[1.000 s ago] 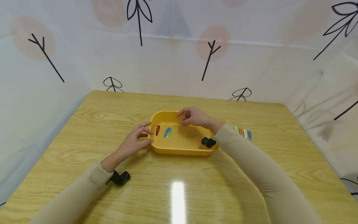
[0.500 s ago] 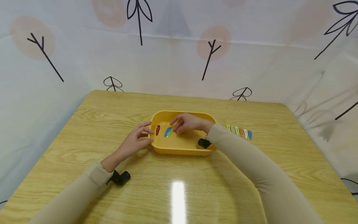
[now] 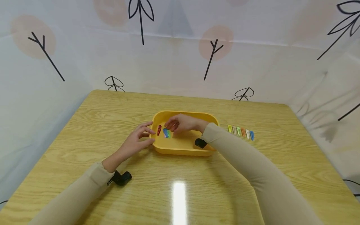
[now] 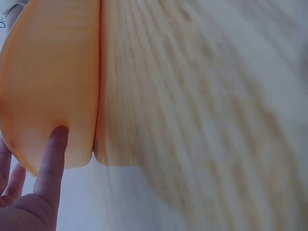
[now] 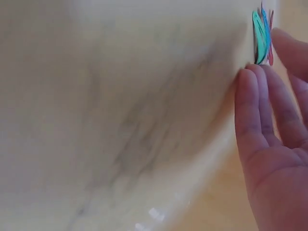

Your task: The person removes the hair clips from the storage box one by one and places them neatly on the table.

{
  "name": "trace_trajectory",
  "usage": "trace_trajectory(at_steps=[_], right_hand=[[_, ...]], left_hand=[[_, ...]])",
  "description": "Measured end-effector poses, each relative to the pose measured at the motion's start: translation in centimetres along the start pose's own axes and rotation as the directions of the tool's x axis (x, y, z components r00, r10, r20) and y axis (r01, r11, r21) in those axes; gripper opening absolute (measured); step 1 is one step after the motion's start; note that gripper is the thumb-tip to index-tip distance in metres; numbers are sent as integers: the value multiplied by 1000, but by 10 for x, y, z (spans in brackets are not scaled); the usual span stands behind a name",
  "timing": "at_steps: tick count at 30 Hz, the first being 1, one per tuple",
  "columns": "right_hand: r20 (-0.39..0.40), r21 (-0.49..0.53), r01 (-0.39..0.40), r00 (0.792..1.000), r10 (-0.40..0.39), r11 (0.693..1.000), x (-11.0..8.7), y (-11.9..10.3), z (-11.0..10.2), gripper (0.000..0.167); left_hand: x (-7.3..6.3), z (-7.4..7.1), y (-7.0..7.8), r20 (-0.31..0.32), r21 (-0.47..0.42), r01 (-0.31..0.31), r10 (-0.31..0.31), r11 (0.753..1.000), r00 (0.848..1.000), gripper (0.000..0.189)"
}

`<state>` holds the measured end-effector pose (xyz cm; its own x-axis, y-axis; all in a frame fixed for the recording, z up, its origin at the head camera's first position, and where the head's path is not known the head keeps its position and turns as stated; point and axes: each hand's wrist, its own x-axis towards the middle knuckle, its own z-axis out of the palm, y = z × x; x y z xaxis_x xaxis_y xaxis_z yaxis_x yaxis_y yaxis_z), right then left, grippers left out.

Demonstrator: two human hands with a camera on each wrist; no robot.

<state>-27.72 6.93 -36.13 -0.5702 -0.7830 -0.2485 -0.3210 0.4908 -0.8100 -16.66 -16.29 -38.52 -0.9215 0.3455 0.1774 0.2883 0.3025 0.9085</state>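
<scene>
A yellow tray point(image 3: 184, 152) sits mid-table. My left hand point(image 3: 137, 140) holds its left end, fingertips at the rim. In the left wrist view one straight finger point(image 4: 57, 144) presses the tray's outer wall point(image 4: 57, 62). Inside the tray my right hand point(image 3: 181, 123) reaches down, palm low and fingertips right at a blue hair clip point(image 3: 165, 132) and a green hair clip point(image 3: 169, 133). The right wrist view shows thumb and fingers apart, with the clips point(image 5: 261, 38) just beyond them. A red hair clip point(image 3: 159, 130) lies nearer the tray's left wall.
Right of the tray, several hair clips lie in a row on the wooden table point(image 3: 180, 175), from a yellow clip point(image 3: 229, 128) to a blue clip point(image 3: 252, 135). A patterned white cloth point(image 3: 174, 62) hangs behind and beside the table. Light glares off the near tabletop.
My right hand has moved left and down inside the tray to the blue and green clips. The blue clip has shifted slightly left. My left hand stays put.
</scene>
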Motion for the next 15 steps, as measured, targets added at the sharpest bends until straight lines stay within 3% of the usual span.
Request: trace_trajectory(at_steps=[5,15], right_hand=[[-35,-82,42,998,-45,996,6,-3,6,38],[-121,-240,-2,992,-28,971,12,-1,13,34]], left_hand=[[0,0,-2,-2,-6,-7,7,1000,1000,22],[0,0,-1,0,-8,4,-4,1000,1000,22]])
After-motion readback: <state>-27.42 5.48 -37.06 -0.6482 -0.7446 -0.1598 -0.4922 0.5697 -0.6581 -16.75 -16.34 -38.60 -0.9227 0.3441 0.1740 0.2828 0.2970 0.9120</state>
